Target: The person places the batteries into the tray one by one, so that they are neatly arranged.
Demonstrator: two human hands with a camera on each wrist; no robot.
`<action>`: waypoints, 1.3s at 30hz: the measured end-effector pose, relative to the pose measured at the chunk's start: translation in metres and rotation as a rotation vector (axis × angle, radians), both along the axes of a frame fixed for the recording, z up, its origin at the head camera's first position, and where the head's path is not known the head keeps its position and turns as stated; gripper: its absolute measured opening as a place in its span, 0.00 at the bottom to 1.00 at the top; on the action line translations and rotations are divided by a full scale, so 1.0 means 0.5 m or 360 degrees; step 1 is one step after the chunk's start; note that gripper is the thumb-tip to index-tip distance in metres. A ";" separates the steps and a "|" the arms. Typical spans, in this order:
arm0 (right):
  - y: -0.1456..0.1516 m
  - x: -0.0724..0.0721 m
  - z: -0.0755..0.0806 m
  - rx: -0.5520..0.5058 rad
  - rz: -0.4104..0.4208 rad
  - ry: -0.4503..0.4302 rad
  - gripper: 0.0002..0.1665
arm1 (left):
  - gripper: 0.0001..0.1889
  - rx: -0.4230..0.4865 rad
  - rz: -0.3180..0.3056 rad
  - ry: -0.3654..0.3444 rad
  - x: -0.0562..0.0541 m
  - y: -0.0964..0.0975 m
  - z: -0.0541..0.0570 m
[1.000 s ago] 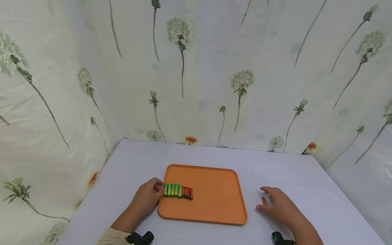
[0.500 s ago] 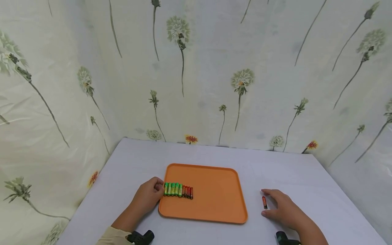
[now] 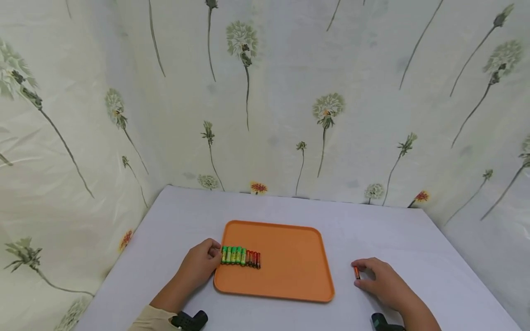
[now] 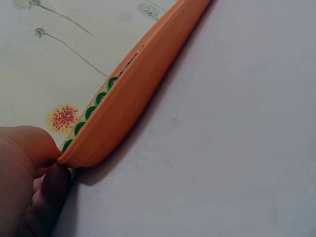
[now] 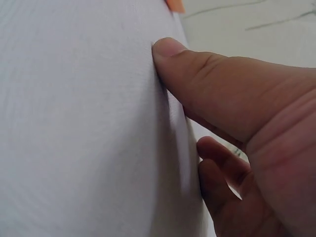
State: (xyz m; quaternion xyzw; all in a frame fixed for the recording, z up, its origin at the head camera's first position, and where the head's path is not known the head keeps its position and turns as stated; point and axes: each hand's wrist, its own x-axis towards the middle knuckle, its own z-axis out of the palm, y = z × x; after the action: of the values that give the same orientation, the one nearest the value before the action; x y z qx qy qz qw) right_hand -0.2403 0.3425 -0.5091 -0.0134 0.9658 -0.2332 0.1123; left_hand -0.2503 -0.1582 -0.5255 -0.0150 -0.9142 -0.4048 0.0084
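My left hand (image 3: 202, 261) is at the left edge of an orange tray (image 3: 285, 282); in the left wrist view its fingers pinch the tray's rim (image 4: 133, 103). Inside the tray, against that edge, a row of several green batteries (image 3: 233, 255) is followed by several slimmer red-and-black batteries (image 3: 253, 259). On the table right of the tray, my right hand (image 3: 381, 280) has thumb and forefinger at the two ends of a single red-and-black battery (image 3: 357, 272), pinching it. In the right wrist view the thumb (image 5: 212, 84) hides that battery.
A white cloth covers the table (image 3: 298, 211). Behind it and at the sides hangs a pale curtain (image 3: 273, 101) printed with dandelions. Each wrist wears a black camera, the left one (image 3: 191, 321) near the table's front.
My right thumb and forefinger first spread wider around the lone battery, then closed onto its ends. The left hand, the tray and the row of batteries have stayed put.
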 end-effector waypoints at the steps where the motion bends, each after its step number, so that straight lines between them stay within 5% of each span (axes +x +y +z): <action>1: -0.001 0.000 0.001 0.0000 -0.0002 0.0001 0.34 | 0.09 -0.0001 0.0000 0.0003 -0.001 -0.001 -0.002; 27: -0.022 0.002 0.003 -0.0008 -0.0055 0.0152 0.34 | 0.09 -0.0008 0.0026 -0.0037 -0.006 0.001 0.004; 39: -0.054 -0.007 0.007 -0.0177 -0.0077 0.0183 0.34 | 0.10 -0.0004 0.0003 -0.0064 -0.007 0.000 0.000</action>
State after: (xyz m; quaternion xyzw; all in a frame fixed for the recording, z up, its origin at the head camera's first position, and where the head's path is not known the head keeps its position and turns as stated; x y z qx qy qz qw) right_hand -0.2440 0.3154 -0.5055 -0.0098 0.9563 -0.2879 0.0499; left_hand -0.2537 -0.1581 -0.5256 -0.0061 -0.9148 -0.4038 -0.0096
